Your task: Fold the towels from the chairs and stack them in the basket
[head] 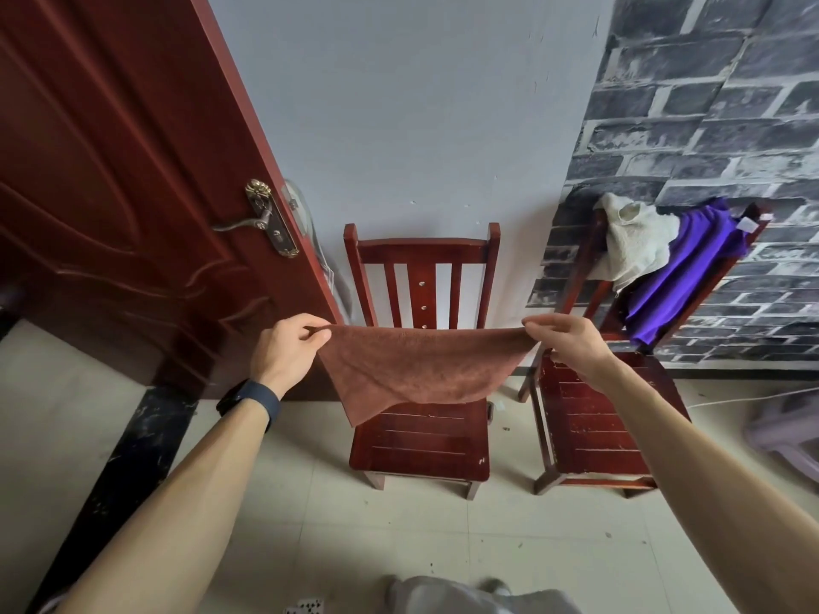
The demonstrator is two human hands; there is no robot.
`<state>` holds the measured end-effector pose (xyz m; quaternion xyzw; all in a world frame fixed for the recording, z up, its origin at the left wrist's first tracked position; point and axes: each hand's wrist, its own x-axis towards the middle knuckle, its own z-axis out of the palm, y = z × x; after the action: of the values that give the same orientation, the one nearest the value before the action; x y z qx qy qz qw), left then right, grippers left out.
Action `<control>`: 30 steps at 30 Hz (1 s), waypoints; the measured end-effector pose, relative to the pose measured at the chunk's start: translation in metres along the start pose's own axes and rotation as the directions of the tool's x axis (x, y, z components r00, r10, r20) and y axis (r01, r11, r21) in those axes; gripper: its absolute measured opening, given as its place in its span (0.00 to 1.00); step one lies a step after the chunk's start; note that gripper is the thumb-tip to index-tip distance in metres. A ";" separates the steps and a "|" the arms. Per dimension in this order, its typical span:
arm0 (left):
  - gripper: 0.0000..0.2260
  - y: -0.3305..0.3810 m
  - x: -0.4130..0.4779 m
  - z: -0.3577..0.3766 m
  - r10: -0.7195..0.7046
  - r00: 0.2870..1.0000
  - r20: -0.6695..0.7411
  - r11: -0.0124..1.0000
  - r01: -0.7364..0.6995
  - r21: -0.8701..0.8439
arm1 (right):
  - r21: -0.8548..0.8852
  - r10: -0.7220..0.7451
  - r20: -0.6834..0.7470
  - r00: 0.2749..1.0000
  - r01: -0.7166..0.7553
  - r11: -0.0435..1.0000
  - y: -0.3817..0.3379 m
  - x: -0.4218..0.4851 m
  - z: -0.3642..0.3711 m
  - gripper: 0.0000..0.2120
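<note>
A brown towel hangs stretched in the air in front of a red wooden chair. My left hand pinches its upper left corner and my right hand pinches its upper right corner. The towel sags between them, its lower edge over the chair seat. On the back of a second red chair to the right hang a cream towel and a purple towel. No basket is in view.
A dark red door with a brass handle stands open at the left. A grey wall is behind the chairs, brick-pattern wallpaper at the right. A pale plastic stool sits at the far right on the tiled floor.
</note>
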<state>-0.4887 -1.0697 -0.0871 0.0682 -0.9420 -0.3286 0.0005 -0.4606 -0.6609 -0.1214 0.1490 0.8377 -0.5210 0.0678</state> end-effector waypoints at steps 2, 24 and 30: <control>0.05 -0.002 0.000 0.001 -0.024 0.999 0.041 0.996 0.027 -0.086 | -0.257 -0.089 0.066 0.994 0.103 0.961 0.001 -0.001 0.003 0.14; 0.11 -0.076 -0.087 0.085 -0.204 0.978 0.053 0.848 0.149 0.508 | -0.699 -0.042 0.145 0.989 0.133 0.703 0.133 -0.048 0.056 0.13; 0.11 -0.089 -0.015 0.112 -0.252 0.962 0.099 0.829 0.162 0.534 | -0.697 0.073 0.063 0.995 -0.008 0.717 0.128 0.012 0.092 0.13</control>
<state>-0.4675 -1.0671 -0.2291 0.1403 -0.9792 -0.0636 -0.1321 -0.4346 -0.6884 -0.2754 0.1085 0.9647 -0.1728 0.1665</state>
